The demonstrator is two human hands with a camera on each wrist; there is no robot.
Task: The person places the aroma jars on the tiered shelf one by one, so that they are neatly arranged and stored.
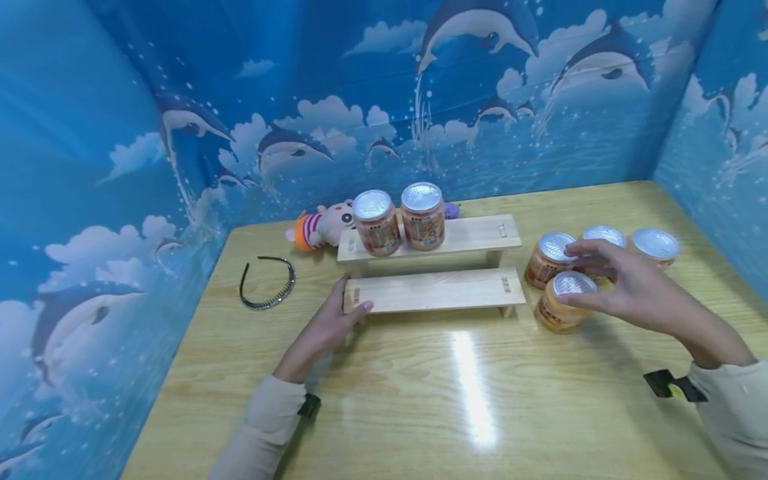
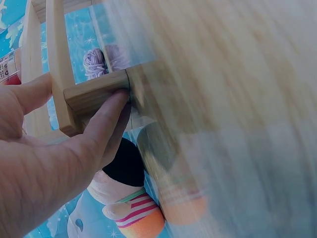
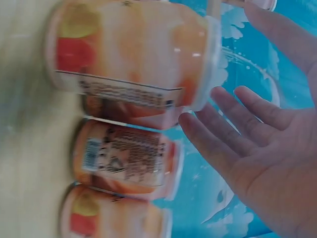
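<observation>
Hovering with fingers spread, the right hand [image 1: 624, 283] nears the nearest foil-lidded orange fruit jar [image 1: 564, 301]; likely rigid, smooth, moderately heavy; grip its sidewall; the left hand [image 1: 333, 320], fingers straight, steadies the pale wooden two-step shelf [image 1: 435, 291].

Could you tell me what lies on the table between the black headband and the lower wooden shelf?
Only the left hand, touching the lower wooden shelf at its left end; the headband lies apart, head view.

Lower shelf [image 1: 435, 291] bare; upper shelf [image 1: 474, 235] right half free; jars [image 1: 399, 220] block left.
</observation>
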